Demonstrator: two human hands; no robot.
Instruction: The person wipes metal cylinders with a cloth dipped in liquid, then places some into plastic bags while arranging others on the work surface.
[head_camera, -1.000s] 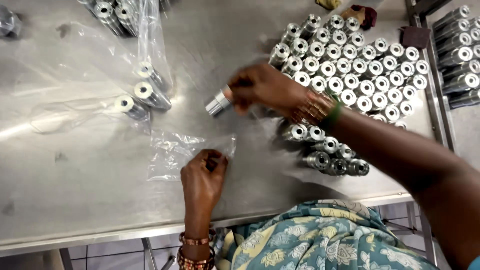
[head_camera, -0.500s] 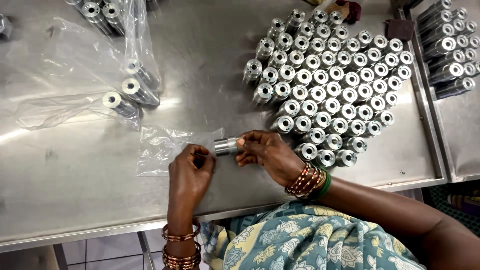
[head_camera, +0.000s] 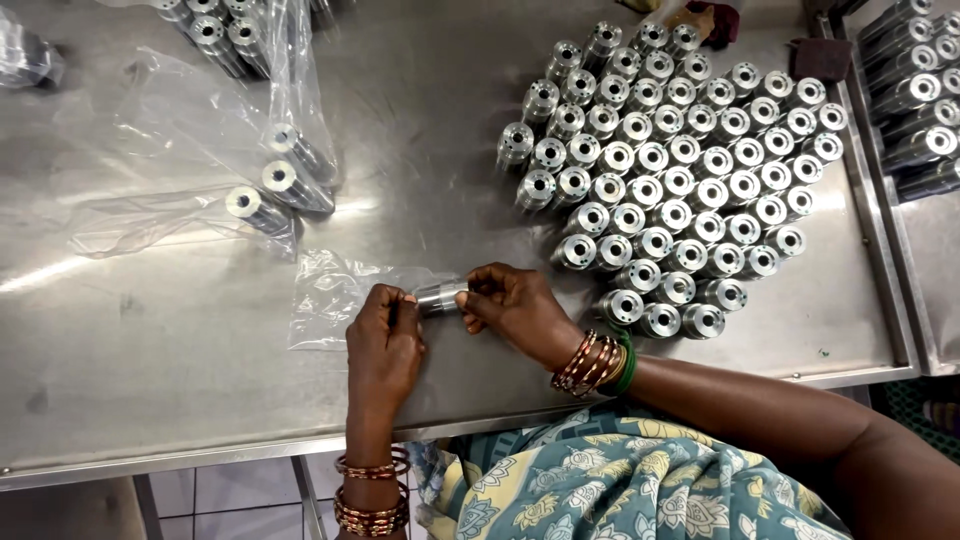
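Observation:
My right hand (head_camera: 515, 305) holds a small shiny metal cylinder (head_camera: 438, 297) by its right end, lying sideways near the table's front edge. My left hand (head_camera: 385, 335) pinches the mouth of a small clear plastic bag (head_camera: 330, 300) right at the cylinder's left end; the bag lies flat on the steel table (head_camera: 440, 150). Whether the cylinder's tip is inside the bag I cannot tell. Just right of my right hand stands a dense cluster of several upright metal cylinders (head_camera: 680, 170).
Bagged cylinders (head_camera: 275, 190) lie on their sides in clear plastic at the left, and more (head_camera: 215, 25) at the top left. A tray of cylinders (head_camera: 915, 95) sits at the far right. A dark red cloth (head_camera: 820, 55) lies at the top right.
My right hand carried one cylinder from the cluster down to my left hand at the bag. Both hands now meet at the bag's mouth, and the view has shifted slightly.

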